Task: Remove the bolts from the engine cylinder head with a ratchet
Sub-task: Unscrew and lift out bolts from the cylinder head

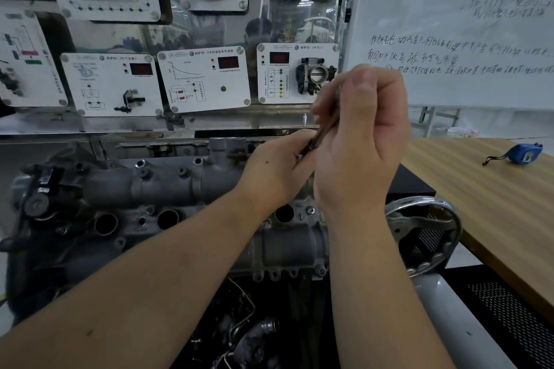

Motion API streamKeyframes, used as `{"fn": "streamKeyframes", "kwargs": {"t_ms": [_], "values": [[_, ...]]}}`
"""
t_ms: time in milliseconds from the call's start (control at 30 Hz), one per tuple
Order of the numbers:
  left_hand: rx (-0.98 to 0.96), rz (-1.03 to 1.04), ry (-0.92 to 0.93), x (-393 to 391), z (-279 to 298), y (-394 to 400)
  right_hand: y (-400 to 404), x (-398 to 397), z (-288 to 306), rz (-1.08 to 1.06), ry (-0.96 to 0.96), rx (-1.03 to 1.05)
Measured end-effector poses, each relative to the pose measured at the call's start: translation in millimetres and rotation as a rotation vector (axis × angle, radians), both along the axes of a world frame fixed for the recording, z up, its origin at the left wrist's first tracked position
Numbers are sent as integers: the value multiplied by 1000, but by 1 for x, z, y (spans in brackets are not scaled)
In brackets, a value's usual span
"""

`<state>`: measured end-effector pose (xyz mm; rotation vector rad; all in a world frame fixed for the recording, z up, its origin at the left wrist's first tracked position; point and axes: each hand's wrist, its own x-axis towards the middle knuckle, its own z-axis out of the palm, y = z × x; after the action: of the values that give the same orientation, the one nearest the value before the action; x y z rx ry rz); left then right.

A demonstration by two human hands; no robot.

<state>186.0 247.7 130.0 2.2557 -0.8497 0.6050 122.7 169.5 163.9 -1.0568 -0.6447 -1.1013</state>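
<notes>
Ratchet (325,126), a thin dark metal shaft mostly hidden and blurred, slants up between both hands above the far right end of the cylinder head (168,198). Right hand (359,141) is raised, back toward the camera, fingers curled around the shaft's upper part. Left hand (278,165) sits lower, just above the head, pinching the shaft's lower end. Grey, grimy cast metal, the head shows round bores along its near side.

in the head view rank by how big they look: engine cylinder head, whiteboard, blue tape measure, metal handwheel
1. Whiteboard and engine cylinder head both fill large areas; too close to rank.
2. Metal handwheel.
3. Blue tape measure, smallest, though it lies farther from the camera.
</notes>
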Motion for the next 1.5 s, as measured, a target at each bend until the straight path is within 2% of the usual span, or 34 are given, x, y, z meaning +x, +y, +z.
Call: {"fn": "streamKeyframes", "kwargs": {"t_ms": [67,167,333,500,600,833,900,1000,1100,1267,1367,1500], "values": [[-47,-19,-30,3,-2,-3,-3,-2,1,-56,36,8],[-154,-62,24,6,-5,-8,-6,-5,3,-27,78,69],[12,70,-46,9,-6,-5,-1,-3,1,20,20,-83],[-49,-57,-32,2,-6,-1,-4,1,-1,48,-8,13],[-123,-120,21,4,-8,0,-6,-1,1,33,30,-15],[-143,-25,28,4,-6,-6,1,-4,0,8,46,-124],[-145,-15,26,7,-7,-7,1,-4,1,31,60,-42],[-26,29,-80,4,-7,-7,0,-5,3,-38,63,50],[-61,-2,-39,4,-10,-4,-3,-7,4,-90,73,42],[-35,-42,-28,-1,-2,-2,-1,-7,3,-20,67,-54],[-126,-88,19,2,-8,1,2,-6,0,-30,79,-95],[-219,-127,62,-1,-5,-4,5,-5,0,-82,96,100]]}}
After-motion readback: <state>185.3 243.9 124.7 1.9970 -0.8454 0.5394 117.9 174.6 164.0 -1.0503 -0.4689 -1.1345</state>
